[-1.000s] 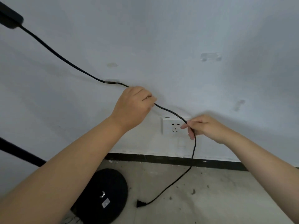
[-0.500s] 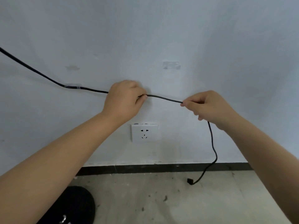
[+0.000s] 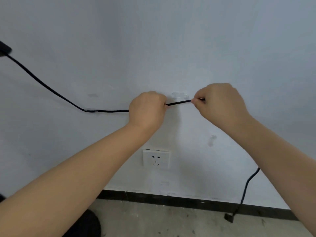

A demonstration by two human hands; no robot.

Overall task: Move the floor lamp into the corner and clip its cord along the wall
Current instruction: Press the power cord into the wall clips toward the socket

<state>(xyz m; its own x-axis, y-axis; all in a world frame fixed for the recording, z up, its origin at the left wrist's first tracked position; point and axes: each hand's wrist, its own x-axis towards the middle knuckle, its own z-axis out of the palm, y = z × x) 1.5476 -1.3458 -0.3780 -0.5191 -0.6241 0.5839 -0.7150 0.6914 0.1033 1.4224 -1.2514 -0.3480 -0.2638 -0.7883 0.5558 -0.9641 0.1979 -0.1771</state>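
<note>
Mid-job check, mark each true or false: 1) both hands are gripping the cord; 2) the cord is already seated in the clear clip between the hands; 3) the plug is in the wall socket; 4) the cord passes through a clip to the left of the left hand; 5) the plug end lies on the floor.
1) True: the left hand and the right hand both pinch the thin black cord.
2) False: the stretch sits just below the clear plastic clip.
3) False: the white wall socket is empty.
4) True: it runs through the small clear clip.
5) True: the black plug lies on the grey floor.
</note>
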